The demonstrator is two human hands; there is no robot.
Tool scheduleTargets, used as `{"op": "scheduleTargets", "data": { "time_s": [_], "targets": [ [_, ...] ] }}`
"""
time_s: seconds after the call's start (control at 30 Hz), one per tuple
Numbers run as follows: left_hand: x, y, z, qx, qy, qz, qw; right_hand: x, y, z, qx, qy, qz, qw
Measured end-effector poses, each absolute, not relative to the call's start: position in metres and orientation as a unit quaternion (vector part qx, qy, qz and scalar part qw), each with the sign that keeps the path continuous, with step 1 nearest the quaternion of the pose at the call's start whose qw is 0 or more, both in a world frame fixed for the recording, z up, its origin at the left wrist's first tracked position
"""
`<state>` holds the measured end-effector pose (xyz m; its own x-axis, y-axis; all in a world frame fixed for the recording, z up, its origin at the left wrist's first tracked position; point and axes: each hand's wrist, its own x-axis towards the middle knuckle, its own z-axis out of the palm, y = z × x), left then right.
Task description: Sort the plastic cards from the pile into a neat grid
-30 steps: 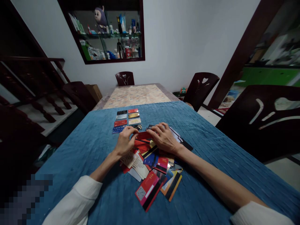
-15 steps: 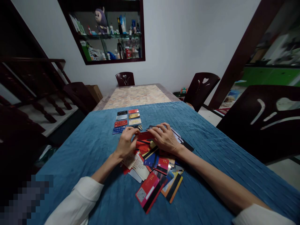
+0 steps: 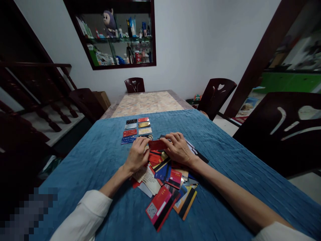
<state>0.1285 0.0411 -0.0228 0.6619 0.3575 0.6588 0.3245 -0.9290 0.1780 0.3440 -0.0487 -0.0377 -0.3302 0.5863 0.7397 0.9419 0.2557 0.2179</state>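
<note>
Between my two hands a dark red card (image 3: 157, 144) is held up on its long edge, above the far side of a loose pile. My left hand (image 3: 137, 154) pinches its left end, and my right hand (image 3: 178, 148) grips the right end. Under and in front of them lies the pile of mixed bank cards (image 3: 163, 172), overlapping at many angles, some with black stripes showing. Beyond my left hand, several cards are laid out in two columns, among them a blue card (image 3: 128, 140), a red card (image 3: 129, 132) and a gold card (image 3: 144, 124).
A blue cloth (image 3: 105, 160) covers the near part of the table; its patterned top (image 3: 150, 102) shows beyond. Dark wooden chairs stand around, one close on the right (image 3: 281, 134). A wall cabinet (image 3: 122, 38) holds bottles and a plush toy. At left is a wooden railing (image 3: 35, 64).
The red card's face shows more fully between my hands now. Both hands remain on it, with only slight shifts. The view has moved a little.
</note>
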Motion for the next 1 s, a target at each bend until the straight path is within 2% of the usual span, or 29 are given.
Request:
{"op": "scheduleTargets", "data": {
  "time_s": [0.2,0.6,1.0],
  "targets": [
    [0.129,0.039,-0.028,0.920,0.193,0.341,-0.007,0.345,-0.049,-0.036,-0.516,-0.740,-0.341,0.264],
    [0.127,0.042,-0.039,0.922,0.187,0.305,-0.146,0.342,-0.049,-0.037,-0.506,-0.751,-0.335,0.262],
    [0.127,0.043,-0.037,0.922,0.180,0.296,-0.174,0.344,-0.049,-0.035,-0.506,-0.758,-0.316,0.262]
  ]
}}
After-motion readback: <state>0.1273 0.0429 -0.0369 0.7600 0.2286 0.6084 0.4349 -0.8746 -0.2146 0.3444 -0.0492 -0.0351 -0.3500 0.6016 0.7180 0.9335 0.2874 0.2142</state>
